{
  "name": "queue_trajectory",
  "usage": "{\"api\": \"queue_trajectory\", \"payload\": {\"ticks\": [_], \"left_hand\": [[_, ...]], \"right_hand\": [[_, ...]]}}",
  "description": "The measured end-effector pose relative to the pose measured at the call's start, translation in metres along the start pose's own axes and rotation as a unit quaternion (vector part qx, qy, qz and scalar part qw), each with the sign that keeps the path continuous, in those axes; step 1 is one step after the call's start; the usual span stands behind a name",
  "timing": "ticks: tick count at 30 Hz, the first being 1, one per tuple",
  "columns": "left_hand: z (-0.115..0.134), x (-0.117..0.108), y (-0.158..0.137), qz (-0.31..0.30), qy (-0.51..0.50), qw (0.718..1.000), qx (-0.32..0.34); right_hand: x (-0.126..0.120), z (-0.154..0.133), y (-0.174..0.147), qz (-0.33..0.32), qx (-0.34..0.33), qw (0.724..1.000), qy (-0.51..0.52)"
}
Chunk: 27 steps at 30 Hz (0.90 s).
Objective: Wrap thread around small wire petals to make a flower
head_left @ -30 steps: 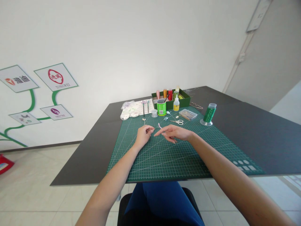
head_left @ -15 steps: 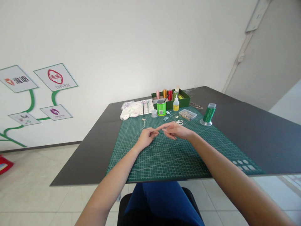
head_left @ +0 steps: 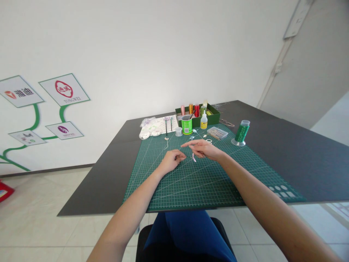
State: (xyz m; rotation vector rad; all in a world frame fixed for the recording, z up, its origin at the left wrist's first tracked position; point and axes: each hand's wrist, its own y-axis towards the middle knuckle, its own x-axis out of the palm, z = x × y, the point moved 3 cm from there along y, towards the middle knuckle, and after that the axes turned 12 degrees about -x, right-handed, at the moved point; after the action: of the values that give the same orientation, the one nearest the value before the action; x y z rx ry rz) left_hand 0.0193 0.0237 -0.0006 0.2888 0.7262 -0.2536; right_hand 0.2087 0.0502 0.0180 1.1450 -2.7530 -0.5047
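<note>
My left hand [head_left: 171, 160] rests over the green cutting mat [head_left: 188, 185], its thumb and fingertips pinched on a thin dark stem. At the stem's right end sits a small lilac petal-like piece [head_left: 194, 158]. My right hand [head_left: 204, 149] hovers just above and right of that piece. Its index finger stretches left toward my left fingertips, while the other fingers are loosely bent and apart. Any thread between the hands is too fine to make out. Partly hidden behind my right hand are white-handled scissors [head_left: 208, 141].
Behind the hands stand a green can [head_left: 187, 125], a glue bottle [head_left: 204, 120], a clear box [head_left: 217, 133] and a green tray [head_left: 215, 118] of thread spools. A green thread spool [head_left: 242, 133] stands at right. A pale flower stem [head_left: 167, 139] lies at left.
My right hand has lifted and shifted slightly away from my left fingertips. The lilac piece on the stem has come into sight. My left hand stays nearly in place.
</note>
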Motion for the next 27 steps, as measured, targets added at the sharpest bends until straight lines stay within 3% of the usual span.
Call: {"api": "queue_trajectory", "payload": {"ticks": [27], "left_hand": [[0.0048, 0.0011, -0.0023, -0.025, 0.016, 0.999, -0.019]], "right_hand": [[-0.0049, 0.0050, 0.0004, 0.021, 0.023, 0.999, -0.041]]}}
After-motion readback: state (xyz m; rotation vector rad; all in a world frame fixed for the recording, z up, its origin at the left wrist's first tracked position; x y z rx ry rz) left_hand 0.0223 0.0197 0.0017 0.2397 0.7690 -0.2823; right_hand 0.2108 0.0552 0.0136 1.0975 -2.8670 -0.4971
